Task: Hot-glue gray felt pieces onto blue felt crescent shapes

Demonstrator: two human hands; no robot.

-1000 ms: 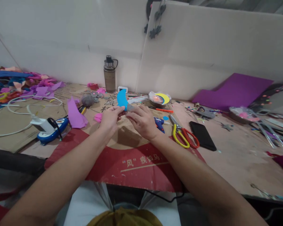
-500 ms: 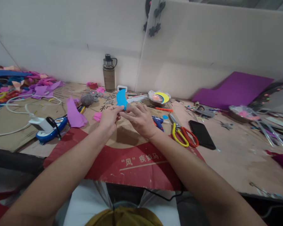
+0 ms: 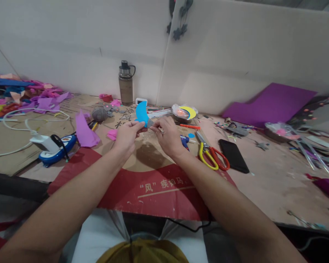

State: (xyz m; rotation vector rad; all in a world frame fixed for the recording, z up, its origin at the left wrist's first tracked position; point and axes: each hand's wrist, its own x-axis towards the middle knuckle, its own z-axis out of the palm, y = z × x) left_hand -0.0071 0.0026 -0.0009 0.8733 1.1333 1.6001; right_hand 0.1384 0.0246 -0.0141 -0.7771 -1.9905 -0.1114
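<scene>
Both hands meet above the cardboard, around a blue crescent-shaped cutout (image 3: 142, 111). My left hand (image 3: 128, 136) is closed, pinching the cutout's lower part between thumb and fingers. Grey yarn (image 3: 150, 123) seems to be wound about the cutout's lower right end. At that end my right hand (image 3: 168, 135) is closed, thumb and fingertips together on the yarn; the exact grip is partly hidden. A ball of grey yarn (image 3: 99, 114) lies to the left, beyond my left hand. Near my right wrist are scissors (image 3: 208, 151) with one yellow and one red handle.
A water bottle (image 3: 125, 84) stands at the back. On the right lie a black phone (image 3: 234, 156) and a purple sheet (image 3: 271, 104). A blue glue gun (image 3: 184, 142) is partly behind my right hand. The power strip (image 3: 57, 151) and its white cable occupy the left, beside purple scraps (image 3: 84, 129).
My right hand's fingers have curled from stretched over the cutout's end into a pinch slightly to the right. More of the grey yarn shows. The left hand keeps its hold; the view shifted slightly.
</scene>
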